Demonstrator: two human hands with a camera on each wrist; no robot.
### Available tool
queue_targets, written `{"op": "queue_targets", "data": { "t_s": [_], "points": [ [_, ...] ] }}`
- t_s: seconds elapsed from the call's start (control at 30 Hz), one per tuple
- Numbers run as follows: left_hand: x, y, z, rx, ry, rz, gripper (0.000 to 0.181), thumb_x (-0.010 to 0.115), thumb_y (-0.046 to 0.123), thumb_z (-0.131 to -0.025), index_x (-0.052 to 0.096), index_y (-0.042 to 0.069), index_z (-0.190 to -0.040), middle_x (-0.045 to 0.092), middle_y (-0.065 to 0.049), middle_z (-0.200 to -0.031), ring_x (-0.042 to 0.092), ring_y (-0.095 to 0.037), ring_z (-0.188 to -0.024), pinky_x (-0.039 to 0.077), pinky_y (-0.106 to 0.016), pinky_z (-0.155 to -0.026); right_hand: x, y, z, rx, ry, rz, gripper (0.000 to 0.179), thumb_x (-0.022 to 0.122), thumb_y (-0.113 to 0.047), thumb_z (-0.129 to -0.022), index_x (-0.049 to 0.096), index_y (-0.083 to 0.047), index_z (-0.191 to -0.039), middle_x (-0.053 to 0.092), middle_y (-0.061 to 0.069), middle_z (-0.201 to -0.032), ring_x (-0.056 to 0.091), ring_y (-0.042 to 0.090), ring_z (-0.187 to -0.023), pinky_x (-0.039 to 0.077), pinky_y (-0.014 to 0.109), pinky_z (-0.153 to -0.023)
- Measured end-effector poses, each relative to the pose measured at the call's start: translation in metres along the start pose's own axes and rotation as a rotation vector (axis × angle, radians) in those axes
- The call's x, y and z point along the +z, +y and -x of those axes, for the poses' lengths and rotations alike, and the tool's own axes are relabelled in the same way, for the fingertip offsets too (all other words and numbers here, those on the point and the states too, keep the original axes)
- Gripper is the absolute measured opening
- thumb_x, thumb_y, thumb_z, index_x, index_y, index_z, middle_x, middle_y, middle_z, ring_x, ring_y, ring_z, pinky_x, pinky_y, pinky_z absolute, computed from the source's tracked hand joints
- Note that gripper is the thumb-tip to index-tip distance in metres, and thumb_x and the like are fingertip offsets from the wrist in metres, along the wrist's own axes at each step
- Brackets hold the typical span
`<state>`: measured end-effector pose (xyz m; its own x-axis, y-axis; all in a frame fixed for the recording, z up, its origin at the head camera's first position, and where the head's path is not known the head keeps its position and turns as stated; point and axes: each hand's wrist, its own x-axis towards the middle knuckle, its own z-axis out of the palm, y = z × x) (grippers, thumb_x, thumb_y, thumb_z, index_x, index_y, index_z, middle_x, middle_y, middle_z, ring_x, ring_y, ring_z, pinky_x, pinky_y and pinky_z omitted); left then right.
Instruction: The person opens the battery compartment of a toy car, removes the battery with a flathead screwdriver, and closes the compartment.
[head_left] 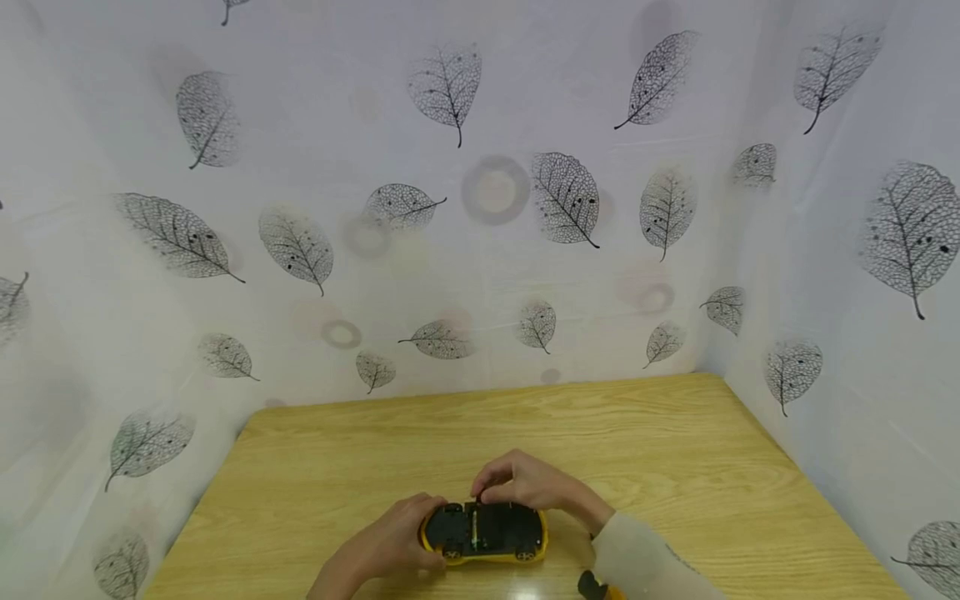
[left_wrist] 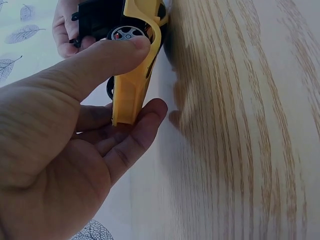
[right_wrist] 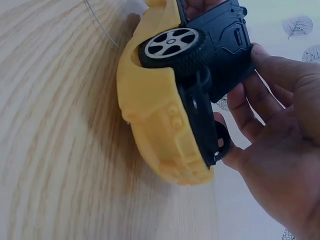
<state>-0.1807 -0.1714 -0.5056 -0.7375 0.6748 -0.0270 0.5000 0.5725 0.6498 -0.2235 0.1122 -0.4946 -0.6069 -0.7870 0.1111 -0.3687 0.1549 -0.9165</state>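
A yellow toy car (head_left: 542, 533) lies upside down on the table, its black underside (head_left: 448, 527) facing up. My left hand (head_left: 390, 533) grips its left end. In the left wrist view, the thumb (left_wrist: 107, 57) presses beside a silver-spoked wheel (left_wrist: 126, 34) while fingers curl beneath the yellow body (left_wrist: 131, 95). My right hand (head_left: 532, 483) is at the car's far side. In the right wrist view it pinches the edge of a black plate (right_wrist: 227, 50) that stands up at an angle from the underside. Whether the plate is still joined to the car, I cannot tell.
A small black and yellow object (head_left: 592, 586) lies at the table's near edge, partly hidden by the right sleeve (head_left: 648, 558). A thin wire (right_wrist: 102, 26) runs near the car. White leaf-print sheeting (head_left: 480, 275) encloses the wooden table (head_left: 337, 450) at back and sides.
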Motion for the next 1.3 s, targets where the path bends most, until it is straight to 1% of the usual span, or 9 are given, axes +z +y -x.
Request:
{"op": "queue_targets", "data": {
  "t_s": [0.03,0.17,0.23,0.27,0.37,0.43,0.67,1.0,1.3],
  "points": [
    [0.003,-0.009,-0.001,0.020,0.006,0.008,0.065,0.089,0.036,-0.079,0.063,0.006,-0.131,0.064,0.003,-0.115,0.059,-0.009,-0.098,0.051,-0.033,-0.085,-0.001,0.000,0.001,0.005,0.001,-0.004,0.023,0.064,-0.013,-0.103,0.073,0.003,-0.117,0.074,0.015,-0.113,0.070,0.010,-0.097,0.055,0.030,-0.086],
    [0.003,-0.011,-0.002,0.022,0.000,-0.001,0.066,0.089,0.037,-0.080,0.063,0.006,-0.132,0.064,0.003,-0.115,0.058,-0.008,-0.098,0.051,-0.033,-0.084,-0.004,-0.002,0.003,0.026,0.012,-0.025,0.025,0.063,-0.013,-0.103,0.073,0.002,-0.120,0.072,0.020,-0.117,0.070,0.011,-0.100,0.055,0.030,-0.087],
    [-0.001,-0.003,0.000,-0.001,-0.003,0.009,0.068,0.090,0.035,-0.078,0.063,0.005,-0.132,0.064,0.002,-0.116,0.058,-0.008,-0.099,0.051,-0.033,-0.085,-0.005,-0.003,0.003,0.042,0.027,-0.049,0.024,0.063,-0.013,-0.103,0.074,0.001,-0.120,0.071,0.022,-0.119,0.069,0.012,-0.101,0.056,0.032,-0.088],
    [-0.004,0.006,0.002,-0.015,-0.008,0.000,0.067,0.090,0.031,-0.077,0.063,0.002,-0.131,0.065,-0.001,-0.116,0.059,-0.010,-0.099,0.051,-0.035,-0.087,-0.006,-0.003,0.004,0.047,0.035,-0.059,0.024,0.063,-0.013,-0.103,0.074,0.001,-0.120,0.071,0.023,-0.120,0.069,0.013,-0.101,0.056,0.034,-0.089],
    [-0.005,0.008,0.003,-0.008,0.002,-0.019,0.068,0.090,0.032,-0.078,0.063,0.002,-0.131,0.065,-0.002,-0.117,0.059,-0.009,-0.100,0.051,-0.034,-0.087,-0.008,-0.004,0.004,0.052,0.056,-0.088,0.025,0.062,-0.013,-0.104,0.073,0.001,-0.121,0.069,0.026,-0.122,0.069,0.014,-0.102,0.057,0.042,-0.090],
    [-0.005,0.010,0.003,-0.027,0.003,-0.016,0.068,0.090,0.030,-0.076,0.063,0.002,-0.132,0.065,-0.002,-0.118,0.059,-0.010,-0.101,0.050,-0.033,-0.089,-0.009,-0.006,0.004,0.043,0.067,-0.091,0.027,0.062,-0.013,-0.104,0.072,0.004,-0.122,0.068,0.028,-0.123,0.069,0.014,-0.103,0.056,0.043,-0.091],
    [-0.004,0.012,0.002,-0.054,0.001,-0.031,0.069,0.090,0.031,-0.077,0.062,0.004,-0.134,0.065,-0.003,-0.121,0.059,-0.013,-0.105,0.050,-0.035,-0.092,-0.011,-0.011,0.007,0.035,0.141,-0.108,0.028,0.063,-0.012,-0.103,0.071,0.007,-0.122,0.066,0.029,-0.125,0.068,0.013,-0.107,0.054,0.028,-0.091],
    [-0.005,0.011,0.002,-0.073,-0.015,-0.021,0.070,0.090,0.031,-0.077,0.062,0.003,-0.135,0.064,-0.004,-0.121,0.059,-0.015,-0.105,0.051,-0.036,-0.091,-0.023,-0.018,0.024,0.004,0.188,-0.051,0.026,0.062,-0.016,-0.105,0.072,0.000,-0.123,0.071,0.013,-0.123,0.068,0.015,-0.107,0.054,0.032,-0.090],
    [-0.007,0.012,0.004,-0.083,-0.033,0.005,0.071,0.090,0.032,-0.078,0.061,0.002,-0.136,0.064,-0.003,-0.120,0.059,-0.015,-0.103,0.051,-0.037,-0.089,-0.037,-0.019,0.047,0.019,0.238,-0.066,0.028,0.061,-0.014,-0.105,0.071,0.003,-0.124,0.069,0.019,-0.124,0.067,0.013,-0.111,0.052,0.029,-0.094]
  ]
}}
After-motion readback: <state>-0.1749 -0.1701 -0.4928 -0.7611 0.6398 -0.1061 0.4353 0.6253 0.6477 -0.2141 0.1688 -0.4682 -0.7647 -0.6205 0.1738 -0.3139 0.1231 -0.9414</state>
